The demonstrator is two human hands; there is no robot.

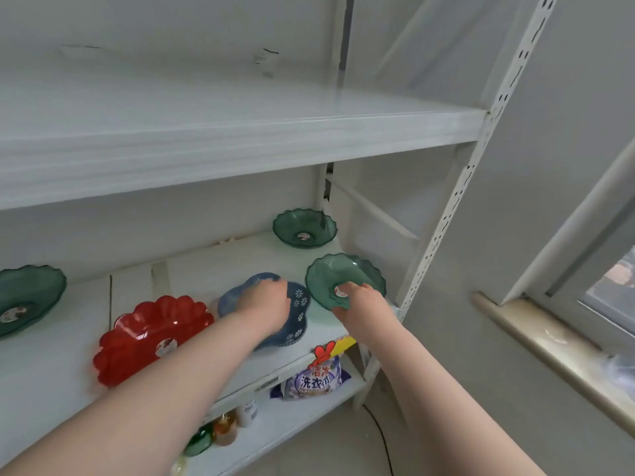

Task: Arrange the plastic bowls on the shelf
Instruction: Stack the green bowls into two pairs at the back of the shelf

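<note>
On the middle shelf (206,269) lie several plastic bowls. My left hand (264,304) rests inside a blue flowered bowl (299,304), fingers closed on it. My right hand (357,300) grips the near rim of a green scalloped bowl (340,273), tilted up at the shelf's right front corner. A red scalloped bowl (151,334) sits left of the blue one. Another green bowl (304,228) stands at the back right, and a third green bowl (27,297) sits at the far left.
An upper shelf (240,139) overhangs the bowls. The perforated white upright (443,231) stands right of my right hand. Below, a detergent bag (318,376), bottles (225,427) and a small green bowl (199,441) fill the lower shelf. A window sill (549,352) runs at right.
</note>
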